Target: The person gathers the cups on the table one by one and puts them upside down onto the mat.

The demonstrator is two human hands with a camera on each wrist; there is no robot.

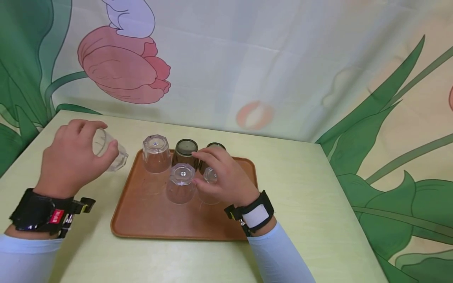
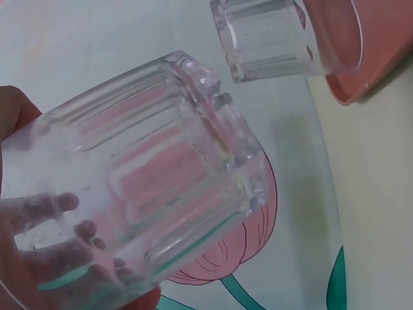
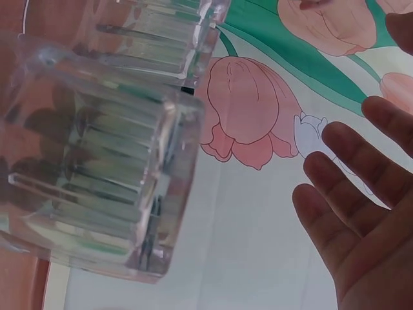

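My left hand [image 1: 76, 157] grips a clear faceted glass [image 1: 118, 157] in the air left of the tray, its thick base tilted down to the right. In the left wrist view, fingers show through that glass [image 2: 155, 174]. My right hand [image 1: 226, 179] hovers over the tray's right side with fingers spread and holds nothing. In the right wrist view its fingers [image 3: 358, 184] are apart from a clear glass [image 3: 110, 168]. Beneath the hand, in the head view, another clear glass [image 1: 209, 196] is partly hidden. A front clear glass [image 1: 181, 188] stands upside down beside it.
A brown tray [image 1: 152, 224] lies on the pale table [image 1: 301, 196]. Along its back stand an upside-down clear glass [image 1: 155, 153] and two dark glasses, one in plain sight [image 1: 186, 149], the other [image 1: 216, 146] mostly covered by my hand. A printed curtain [image 1: 212, 70] hangs behind the table.
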